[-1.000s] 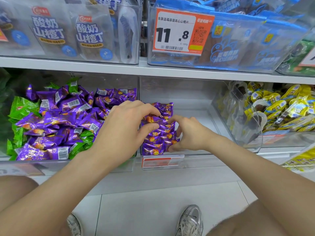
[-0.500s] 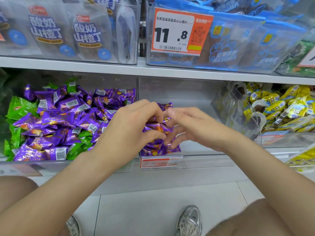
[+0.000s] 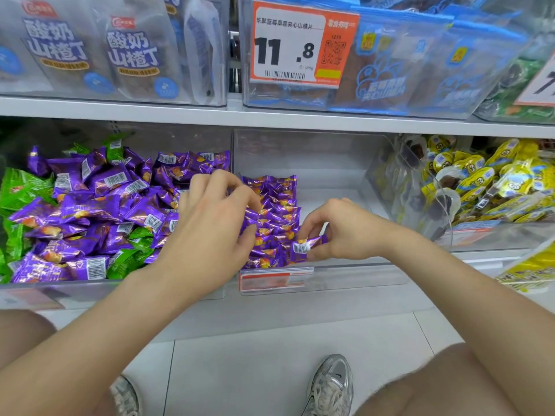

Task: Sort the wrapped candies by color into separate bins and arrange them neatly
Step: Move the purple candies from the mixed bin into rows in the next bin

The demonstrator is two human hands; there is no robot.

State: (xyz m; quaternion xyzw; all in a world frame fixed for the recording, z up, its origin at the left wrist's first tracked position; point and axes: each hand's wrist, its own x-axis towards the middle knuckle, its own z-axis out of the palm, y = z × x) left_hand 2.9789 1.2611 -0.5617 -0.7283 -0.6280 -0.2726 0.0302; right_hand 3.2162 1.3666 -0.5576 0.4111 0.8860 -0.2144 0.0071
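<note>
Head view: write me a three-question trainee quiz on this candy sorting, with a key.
1. True or false: the right hand pinches a purple candy.
2. Which colour is mixed with purple in the left bin? A green, B red, C blue.
3. Fill in: the neat purple row lies in the ___ of the three lower bins.
Key: 1 true; 2 A; 3 middle.
</note>
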